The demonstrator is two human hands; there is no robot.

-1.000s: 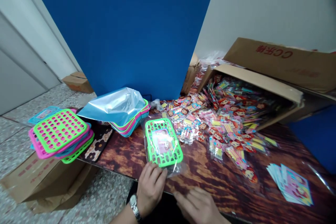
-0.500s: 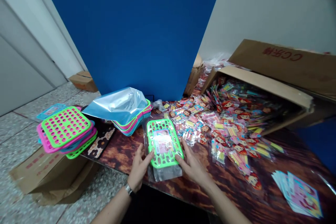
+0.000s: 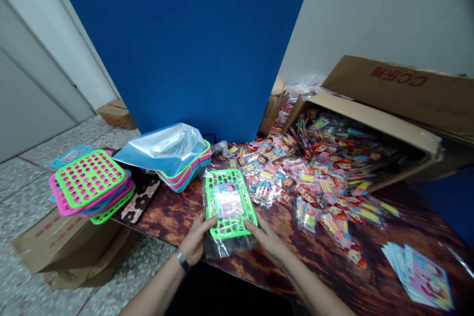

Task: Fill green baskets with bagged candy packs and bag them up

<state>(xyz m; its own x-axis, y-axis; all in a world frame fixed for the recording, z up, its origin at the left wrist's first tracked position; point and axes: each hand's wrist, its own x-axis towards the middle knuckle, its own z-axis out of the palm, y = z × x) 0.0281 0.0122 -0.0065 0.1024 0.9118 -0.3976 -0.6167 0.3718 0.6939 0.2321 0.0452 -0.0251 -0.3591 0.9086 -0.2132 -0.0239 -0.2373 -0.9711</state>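
Observation:
A bright green plastic basket (image 3: 230, 226) with oval holes lies inside a clear plastic bag (image 3: 222, 249) at the table's front edge. Under the film a pink-and-blue picture card (image 3: 227, 200) shows on the basket. My left hand (image 3: 195, 240) grips the bagged basket at its lower left corner, thumb on top. At the lower right corner my right hand (image 3: 264, 237) holds it the same way. Both hands' other fingers are partly hidden beneath. The bag's loose end extends past the basket toward me.
Stacked baskets (image 3: 185, 177) with a silvery-blue sheet (image 3: 163, 148) stand at left, near a pile of perforated lids (image 3: 91, 180). Small packets (image 3: 328, 190) spill from a cardboard box (image 3: 374, 113) on the right. Cards (image 3: 422, 276) lie at front right. A blue panel (image 3: 192, 54) rises behind.
My left hand has shifted slightly to put its thumb on the basket's lower left corner. The bagged basket has moved slightly left; both hands still hold it.

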